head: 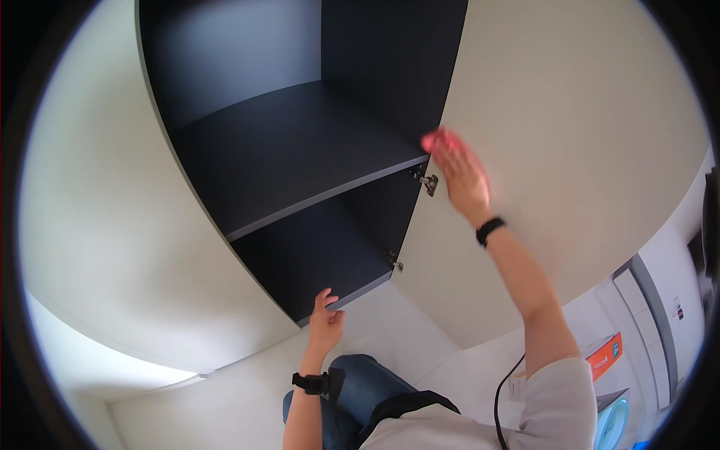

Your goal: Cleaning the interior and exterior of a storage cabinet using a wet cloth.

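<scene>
My right hand [464, 180] presses a pink cloth [450, 138] flat against the inner face of the right cabinet door [562, 146], close to its hinge edge. Hand and cloth are slightly blurred. Just below them, a metal hinge [430, 184] joins that door to the cabinet side. My left hand [326, 326] holds nothing; its fingers are apart and partly bent, in front of the cabinet's bottom edge. The dark grey shelf [304, 140] and the lower compartment [315, 247] have nothing on them that I can see.
A lower hinge [395, 263] sticks out near the cabinet floor. The left door [140, 214] stands on the other side. On the pale tiled floor [225, 405], at the right, are an orange box [606, 355] and a light-blue basin [612, 424]. A black cable [500, 388] hangs beside my right arm.
</scene>
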Demonstrator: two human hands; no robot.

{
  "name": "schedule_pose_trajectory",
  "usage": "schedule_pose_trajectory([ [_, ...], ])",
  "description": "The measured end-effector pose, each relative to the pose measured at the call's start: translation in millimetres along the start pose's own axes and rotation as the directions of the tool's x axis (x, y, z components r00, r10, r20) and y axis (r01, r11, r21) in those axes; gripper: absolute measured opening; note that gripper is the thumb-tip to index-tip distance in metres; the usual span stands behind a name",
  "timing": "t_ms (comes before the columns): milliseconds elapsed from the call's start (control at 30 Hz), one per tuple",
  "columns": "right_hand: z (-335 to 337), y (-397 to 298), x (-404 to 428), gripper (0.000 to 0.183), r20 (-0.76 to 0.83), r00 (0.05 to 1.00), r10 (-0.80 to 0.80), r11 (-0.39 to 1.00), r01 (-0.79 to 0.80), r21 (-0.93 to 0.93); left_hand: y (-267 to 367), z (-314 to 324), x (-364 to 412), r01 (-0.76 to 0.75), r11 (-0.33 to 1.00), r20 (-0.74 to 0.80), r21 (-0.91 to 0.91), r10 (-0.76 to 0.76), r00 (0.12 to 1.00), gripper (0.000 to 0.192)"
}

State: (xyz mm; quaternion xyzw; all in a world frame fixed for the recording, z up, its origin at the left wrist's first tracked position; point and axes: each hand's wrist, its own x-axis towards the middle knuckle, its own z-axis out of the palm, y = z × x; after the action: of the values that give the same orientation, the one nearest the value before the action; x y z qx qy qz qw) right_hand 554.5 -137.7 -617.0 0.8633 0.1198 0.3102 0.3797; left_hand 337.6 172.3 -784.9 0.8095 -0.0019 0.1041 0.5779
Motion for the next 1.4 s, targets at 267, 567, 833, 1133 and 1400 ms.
schedule_pose_trajectory([
  [267, 14, 17, -1, 0.06, -0.039, 0.998, -0.05, 0.972, 0.058, 0.229, -19, -3, -3, -0.012, 0.999, -0.035, 0.03, 0.013, 0.999, 0.053],
  [567, -144, 253, 123, 0.047, -0.542, 0.784, 0.303, 0.944, -0.327, 0.055, -11, 1, -8, 0.068, 0.997, 0.02, 0.019, -0.069, 0.997, 0.054],
  [833, -70, 113, 22, 0.06, -0.501, 0.861, 0.085, 0.974, 0.034, 0.223, -19, -1, -8, 0.003, 0.999, 0.007, 0.036, -0.003, 1.0, 0.056],
  [1133, 96, -59, -245, 0.056, 0.411, 0.77, -0.488, 0.873, 0.434, 0.224, -18, -3, -8, 0.018, 0.994, 0.043, 0.105, -0.023, 0.999, 0.056],
  [1400, -92, 153, -100, 0.053, -0.335, 0.914, 0.228, 0.964, -0.165, 0.207, -9, 2, -4, -0.034, 0.998, 0.097, 0.05, 0.029, 0.995, 0.057],
])
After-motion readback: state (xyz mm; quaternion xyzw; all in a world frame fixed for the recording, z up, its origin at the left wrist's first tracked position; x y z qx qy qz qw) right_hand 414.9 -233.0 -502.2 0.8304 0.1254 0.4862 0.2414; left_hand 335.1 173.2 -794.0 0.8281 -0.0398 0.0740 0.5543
